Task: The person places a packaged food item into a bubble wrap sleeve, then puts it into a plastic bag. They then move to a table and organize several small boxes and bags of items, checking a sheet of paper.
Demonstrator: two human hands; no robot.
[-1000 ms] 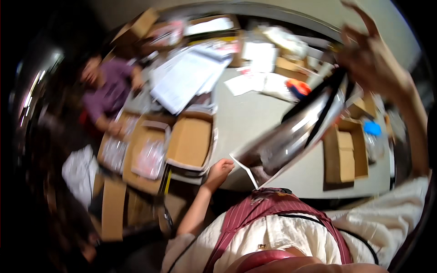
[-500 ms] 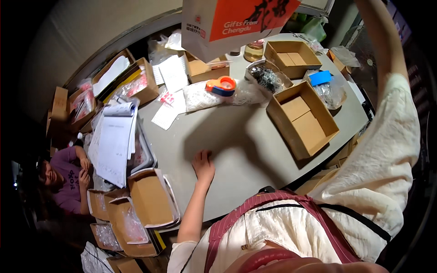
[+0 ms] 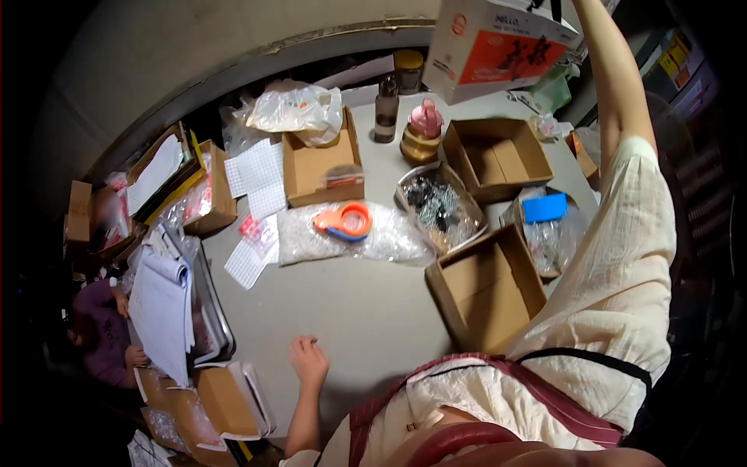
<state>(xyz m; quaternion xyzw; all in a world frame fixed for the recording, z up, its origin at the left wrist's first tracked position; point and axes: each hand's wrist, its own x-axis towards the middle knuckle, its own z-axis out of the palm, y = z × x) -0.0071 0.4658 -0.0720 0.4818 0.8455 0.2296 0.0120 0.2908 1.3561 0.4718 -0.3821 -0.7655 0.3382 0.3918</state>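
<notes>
Up at the far edge of the worktop [image 3: 373, 311], there's the paper bag [image 3: 506, 54], white with an orange panel, tilted, its black handles [image 3: 555, 11] close by the outstretched right arm [image 3: 622, 86]! The right hand is beyond the top of the view, so no telling its grip. Down toward the near edge, the left hand [image 3: 309, 362] has its fingers bent in, nothing visible in them; whether they're fully closed, I can't tell. Mid-worktop, an orange-and-blue tape dispenser [image 3: 331, 222] lies on a clear plastic pouch [image 3: 389, 237]. An open carton [image 3: 447, 307] sits near the right edge. And over by the left edge, papers [image 3: 159, 307], with a co-worker in purple [image 3: 101, 335] just beyond!
</notes>
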